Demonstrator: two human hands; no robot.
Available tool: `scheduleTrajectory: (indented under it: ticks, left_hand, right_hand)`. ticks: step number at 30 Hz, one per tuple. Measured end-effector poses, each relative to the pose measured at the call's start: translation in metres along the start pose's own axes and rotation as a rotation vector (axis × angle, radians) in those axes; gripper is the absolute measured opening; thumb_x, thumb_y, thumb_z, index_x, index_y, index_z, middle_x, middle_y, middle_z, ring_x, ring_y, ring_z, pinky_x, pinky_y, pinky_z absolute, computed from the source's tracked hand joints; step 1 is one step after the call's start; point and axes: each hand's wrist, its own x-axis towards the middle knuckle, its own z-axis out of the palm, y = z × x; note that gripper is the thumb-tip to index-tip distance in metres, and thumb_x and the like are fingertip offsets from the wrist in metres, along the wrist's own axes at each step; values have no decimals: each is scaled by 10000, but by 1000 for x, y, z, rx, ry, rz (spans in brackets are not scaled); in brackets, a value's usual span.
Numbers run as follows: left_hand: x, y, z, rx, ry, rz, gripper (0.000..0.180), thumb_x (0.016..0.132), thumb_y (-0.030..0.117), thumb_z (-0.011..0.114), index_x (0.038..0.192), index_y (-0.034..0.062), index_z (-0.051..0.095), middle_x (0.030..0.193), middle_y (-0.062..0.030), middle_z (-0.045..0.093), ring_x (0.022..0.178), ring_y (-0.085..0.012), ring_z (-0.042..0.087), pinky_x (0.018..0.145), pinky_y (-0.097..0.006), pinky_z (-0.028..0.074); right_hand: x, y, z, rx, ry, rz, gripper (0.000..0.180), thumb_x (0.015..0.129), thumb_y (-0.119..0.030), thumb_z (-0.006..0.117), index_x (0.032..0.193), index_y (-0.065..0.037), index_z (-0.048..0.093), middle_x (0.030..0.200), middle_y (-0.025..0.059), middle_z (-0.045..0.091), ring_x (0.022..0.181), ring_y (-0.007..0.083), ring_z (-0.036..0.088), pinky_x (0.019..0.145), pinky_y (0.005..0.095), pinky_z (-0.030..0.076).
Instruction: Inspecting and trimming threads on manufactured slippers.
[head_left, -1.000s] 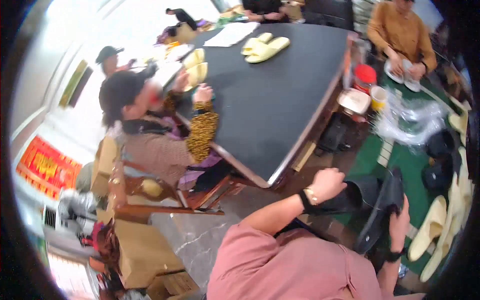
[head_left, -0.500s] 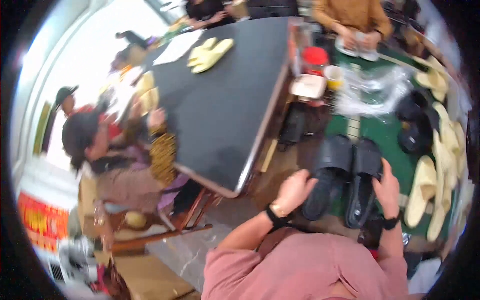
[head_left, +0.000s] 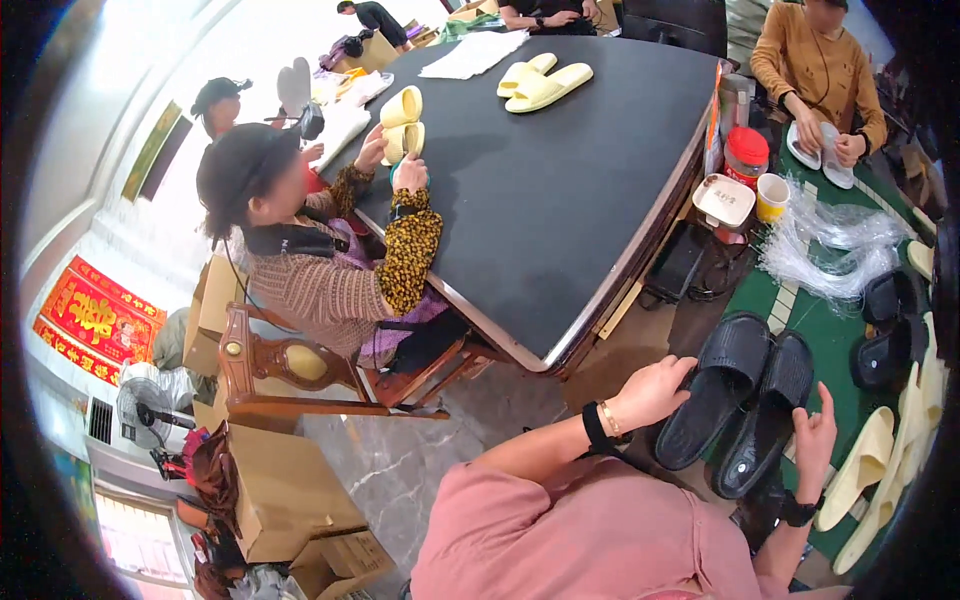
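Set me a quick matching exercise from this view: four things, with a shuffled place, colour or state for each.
Things:
1. Jar
2. Cup
3. Plastic
4. Left hand

Descriptions:
A. White and yellow
B. Just left of the nearer black slippers
C. Capped with a red lid
D. Clear, spread on the green surface

Pairs: 1-C, 2-A, 3-D, 4-B
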Motion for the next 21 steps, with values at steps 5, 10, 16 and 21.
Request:
scheduleTrajectory:
  ticks: [5, 10, 16, 21]
  left_hand:
    - [5, 22, -4, -269, 81, 130, 391, 819, 100, 673, 1185, 13, 566, 898, -142, 640, 808, -286, 638, 719, -395, 520]
    - [16, 54, 13, -545, -168, 152, 384, 840, 84, 630, 1204, -22, 567, 801, -145, 670, 713, -231, 655, 665, -350, 521]
    - [24, 75, 41, -642, -367, 182, 370, 843, 128, 639, 1176, -22, 582, 808, -134, 655, 713, -209, 634, 649, -350, 504]
    - [24, 77, 49, -749, -452, 79, 248, 856, 106, 641, 1058, -24, 581, 755, -106, 620, 642, -163, 605, 581, -317, 485]
  right_hand:
    - [-1, -5, 2, 125, 69, -221, 377, 966, -119, 499, 1336, -48, 507, 657, -84, 341, 567, 45, 285, 506, 229, 246]
    - [-13, -32, 25, 446, -29, -245, 282, 1004, -158, 454, 1224, -16, 560, 665, -101, 344, 550, 10, 287, 489, 197, 212]
    - [-23, -63, 51, 687, -77, -323, 258, 1029, -190, 426, 1129, -4, 574, 623, -85, 346, 518, -3, 282, 458, 184, 212]
    - [-23, -67, 57, 807, -121, -249, 245, 1033, -197, 421, 1078, -10, 574, 601, -74, 351, 495, 2, 286, 436, 192, 210]
